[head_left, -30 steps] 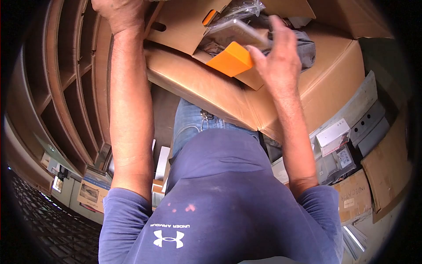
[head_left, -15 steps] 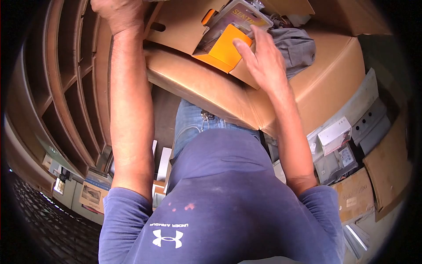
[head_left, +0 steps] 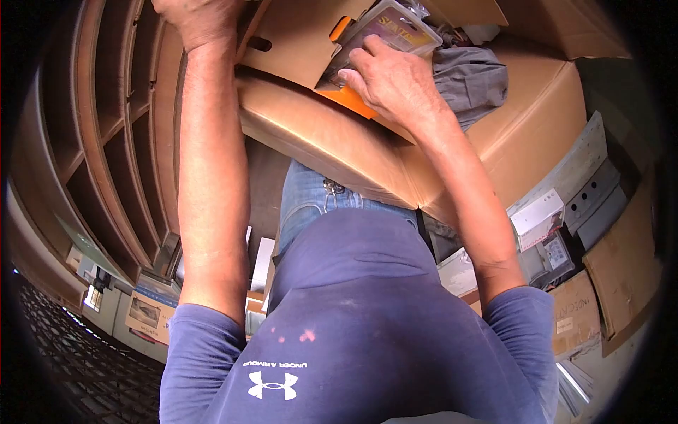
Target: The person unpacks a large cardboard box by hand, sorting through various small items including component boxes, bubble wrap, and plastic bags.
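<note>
My right hand (head_left: 395, 79) lies over an orange box (head_left: 349, 99) inside a large open cardboard box (head_left: 318, 138). Its fingers are bent, with thumb and forefinger a little apart, near a clear plastic package (head_left: 399, 30) with yellow lettering. Whether the fingertips touch the package I cannot tell. A grey cloth (head_left: 470, 81) lies just right of this hand. At the top left, my left hand (head_left: 201, 18) is by the cardboard box's raised flap, cut off by the frame edge, its fingers hidden.
Wooden shelving (head_left: 106, 127) with compartments stands on the left. On the right are a small white box (head_left: 538, 219), a brown carton (head_left: 575, 311) and a grey panel (head_left: 593, 198). A black mesh (head_left: 78, 353) is at the lower left.
My right hand has moved left, from the orange box's right side to over it, and now covers much of it. My left hand has shifted slightly right.
</note>
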### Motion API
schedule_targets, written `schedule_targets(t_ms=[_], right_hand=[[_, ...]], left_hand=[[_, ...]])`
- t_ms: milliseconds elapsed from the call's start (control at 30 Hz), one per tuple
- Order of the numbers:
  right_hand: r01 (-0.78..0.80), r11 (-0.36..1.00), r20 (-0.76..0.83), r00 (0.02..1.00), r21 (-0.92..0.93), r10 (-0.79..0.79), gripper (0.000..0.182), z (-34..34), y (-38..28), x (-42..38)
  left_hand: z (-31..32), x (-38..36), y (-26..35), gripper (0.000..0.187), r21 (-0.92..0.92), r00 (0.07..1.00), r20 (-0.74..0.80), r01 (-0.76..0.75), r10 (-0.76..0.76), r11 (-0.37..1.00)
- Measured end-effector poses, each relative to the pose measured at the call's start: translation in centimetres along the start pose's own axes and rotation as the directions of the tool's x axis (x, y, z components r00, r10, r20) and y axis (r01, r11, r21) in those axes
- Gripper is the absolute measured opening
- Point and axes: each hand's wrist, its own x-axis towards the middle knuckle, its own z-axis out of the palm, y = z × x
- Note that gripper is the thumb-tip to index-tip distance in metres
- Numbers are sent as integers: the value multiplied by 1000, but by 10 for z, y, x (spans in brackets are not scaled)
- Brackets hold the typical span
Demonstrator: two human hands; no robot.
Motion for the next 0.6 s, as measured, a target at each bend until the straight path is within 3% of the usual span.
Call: schedule_targets(t_ms=[100, 167, 267, 300, 367, 500, 567, 600], right_hand=[[38, 998, 15, 999, 41, -38, 31, -37, -26, -15], [8, 993, 269, 962, 119, -40, 33, -47, -40, -31], [-100, 948, 436, 899, 304, -44, 36, -36, -53, -46], [-95, 948, 436, 899, 303, -50, 36, -29, -52, -49], [-199, 832, 304, 952, 518, 38, 48, -15, -45, -53], [-450, 577, 454, 879, 682, 148, 54, 13, -22, -54], [-439, 568, 407, 893, 696, 193, 49, 17, -27, -56], [-405, 698, 380, 903, 590, 203, 44, 17, -29, -57]], left_hand=[[-2, -1, 0, 45, 0, 1000, 2, 30, -30, 1000], [-3, -2, -2, 45, 6, 998, 10, 54, -54, 999], [-1, -1, -1, 47, -81, 998, 28, 53, -51, 995], [1, -3, 1, 48, -94, 999, 21, 32, -30, 995], [1, -3, 0, 49, -100, 1000, 17, 9, -8, 995], [3, -2, 2, 51, -104, 999, 27, -21, 24, 994], [3, -2, 2, 50, -53, 1000, 27, -12, 14, 999], [3, -3, 1, 49, -74, 1000, 28, -5, 7, 997]])
